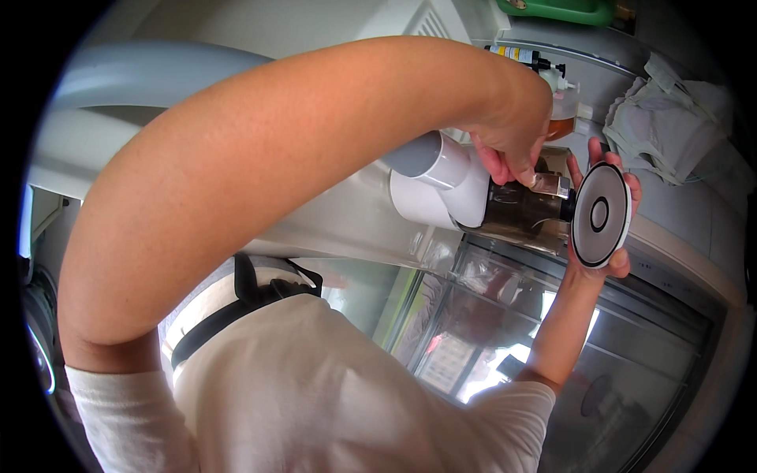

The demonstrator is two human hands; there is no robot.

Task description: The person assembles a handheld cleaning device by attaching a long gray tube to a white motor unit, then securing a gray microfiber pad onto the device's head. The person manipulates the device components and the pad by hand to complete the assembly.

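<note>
Both hands hold a small appliance part lying sideways in mid-air. It has a white and grey tube end [441,177], a dark see-through chamber [524,211] and a round white end disc with black rings [601,214]. My left hand [514,146] reaches over from the left at the end of a raised, bent arm. Its fingers pinch a small clear catch on top of the chamber. My right hand [619,260] comes up from below, cupped behind the disc with fingertips showing above and below its rim.
A crumpled grey cloth [670,118] lies on the white counter at the upper right. Pump bottles [556,83] and a green container [564,9] stand at the back. A glass-fronted cabinet [505,315] sits below the hands. My white shirt fills the lower middle.
</note>
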